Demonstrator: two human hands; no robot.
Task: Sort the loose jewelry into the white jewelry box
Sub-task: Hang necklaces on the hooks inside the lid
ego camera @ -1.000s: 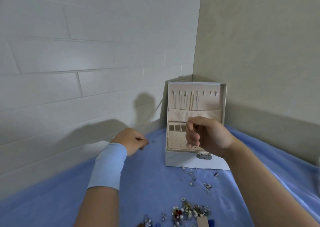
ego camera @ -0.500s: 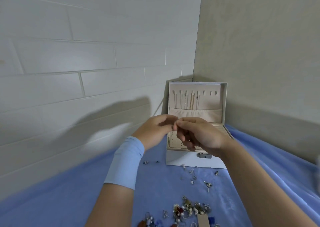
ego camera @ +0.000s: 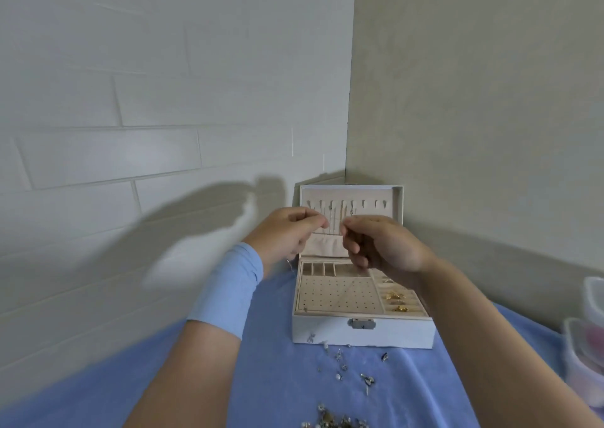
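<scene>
**Sorting begun, most pieces left outside**

The blue-covered worktop [ego camera: 277, 378] carries the white jewelry box [ego camera: 362, 329], which stands open in the corner of the walls with its lid upright. By my reading the job is in its early part.

Both hands are raised in front of the lid. The left hand [ego camera: 287, 231] and right hand [ego camera: 382, 247] have their fingers curled, each pinching what looks like a fine chain [ego camera: 289, 264]. It is too faint to be sure of, and it is probably headed for the lid's hooks.

A heap of loose jewelry [ego camera: 336, 422] lies at the near edge, and scattered small pieces [ego camera: 367, 378] lie just before the box.

Inside, a few gold pieces [ego camera: 397, 297] sit in the right-hand slots and thin strands hang from some hooks. The perforated panel looks unfilled.
</scene>
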